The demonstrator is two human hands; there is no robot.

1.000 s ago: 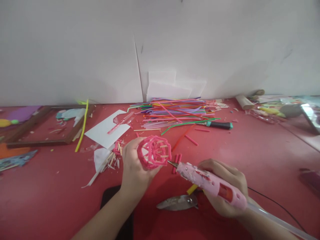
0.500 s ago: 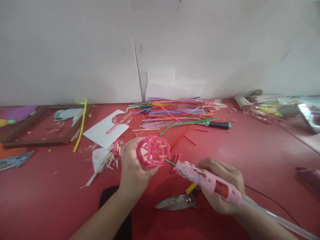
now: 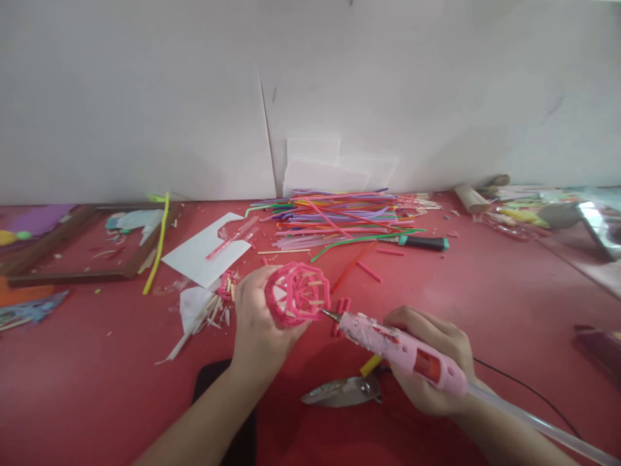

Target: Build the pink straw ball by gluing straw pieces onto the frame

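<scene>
My left hand [image 3: 261,317] is wrapped round a pink openwork cup [image 3: 291,304] built from short straw-like pieces, its open top tilted toward me. In my right hand [image 3: 436,362] is a pink glue gun [image 3: 398,346], a clear glue stick [image 3: 528,421] running out of its back end. The metal nozzle [image 3: 331,315] meets the lower right rim of the cup. Behind the nozzle lie short pink pieces [image 3: 341,317]. Below, scissors [image 3: 344,392] rest with their blades pointing left, handles partly hidden by my right hand.
Coloured straws [image 3: 339,217] are heaped by the wall, with a utility knife [image 3: 423,243] at their right. A white sheet [image 3: 194,252], scraps and a brown frame [image 3: 72,277] lie left. A dark flat object [image 3: 213,375] sits under my left forearm. A black cord [image 3: 528,388] trails right.
</scene>
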